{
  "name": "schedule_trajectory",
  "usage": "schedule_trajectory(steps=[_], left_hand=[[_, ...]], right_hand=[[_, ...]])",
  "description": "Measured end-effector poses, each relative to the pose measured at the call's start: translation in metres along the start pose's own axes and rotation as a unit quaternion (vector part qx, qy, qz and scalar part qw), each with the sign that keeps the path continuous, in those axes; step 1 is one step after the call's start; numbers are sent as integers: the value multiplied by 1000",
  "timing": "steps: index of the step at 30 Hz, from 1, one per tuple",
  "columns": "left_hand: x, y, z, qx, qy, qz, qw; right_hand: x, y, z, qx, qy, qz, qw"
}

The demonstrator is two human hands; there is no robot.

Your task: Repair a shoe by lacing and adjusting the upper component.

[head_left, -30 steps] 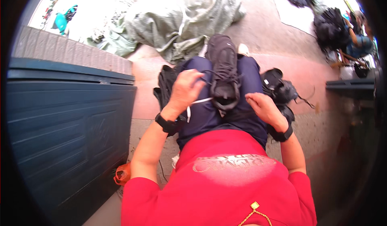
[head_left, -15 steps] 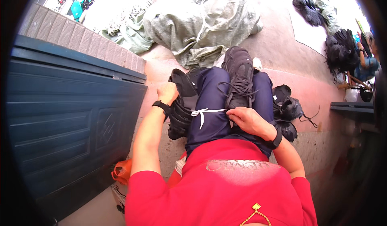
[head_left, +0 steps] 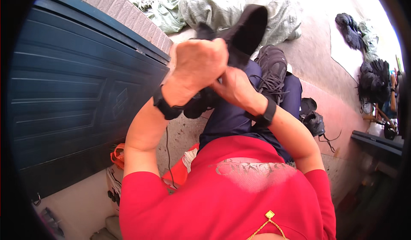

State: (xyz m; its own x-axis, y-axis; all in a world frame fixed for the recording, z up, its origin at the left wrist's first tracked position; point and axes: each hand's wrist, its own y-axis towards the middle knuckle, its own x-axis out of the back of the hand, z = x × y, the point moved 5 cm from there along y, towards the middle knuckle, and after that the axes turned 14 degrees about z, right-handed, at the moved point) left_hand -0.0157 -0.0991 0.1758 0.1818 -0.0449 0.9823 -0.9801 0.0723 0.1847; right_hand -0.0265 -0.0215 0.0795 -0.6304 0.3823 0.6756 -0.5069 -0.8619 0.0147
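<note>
In front of my left knee, a black shoe [head_left: 250, 28] is raised, with its smooth dark side showing. My left hand [head_left: 195, 62] is closed in a fist around its near part. Just to the right, my right hand [head_left: 237, 88] has its fingers bent together against the same shoe, close to the left hand; what its fingertips pinch is hidden. A black laced shoe [head_left: 272, 71] lies on my lap with its laces loose. More black shoe parts [head_left: 200, 105] show below my left hand, beside my left leg.
A blue panelled door [head_left: 64, 94] stands at my left. Ahead lies a grey-green woven sack [head_left: 282, 22]. Right of my leg are black shoes [head_left: 314, 120] on the floor. An orange bag [head_left: 117, 155] and a dark cord [head_left: 168, 156] are at the lower left. Bunches of black items [head_left: 372, 81] are at the far right.
My left hand has lifted a black shoe from beside my left leg. My right hand has moved left from the lap shoe to meet it. The view has shifted left.
</note>
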Motion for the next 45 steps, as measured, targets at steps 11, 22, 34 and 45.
schedule_trajectory(steps=[11, 22, 34, 45], left_hand=[[-215, -40, 11, 113, -701, 182, 680], [-115, -64, -43, 77, -444, 342, 824], [-148, -51, -113, 28, -297, 374, 878], [-128, -69, -112, 59, -224, 334, 914]], right_hand=[[35, -60, -68, -65, 483, -158, 858], [-1, -207, -82, -61, 702, -42, 709], [29, -228, -76, -231, -118, -296, 919], [5, -202, -63, -206, -110, -211, 949]])
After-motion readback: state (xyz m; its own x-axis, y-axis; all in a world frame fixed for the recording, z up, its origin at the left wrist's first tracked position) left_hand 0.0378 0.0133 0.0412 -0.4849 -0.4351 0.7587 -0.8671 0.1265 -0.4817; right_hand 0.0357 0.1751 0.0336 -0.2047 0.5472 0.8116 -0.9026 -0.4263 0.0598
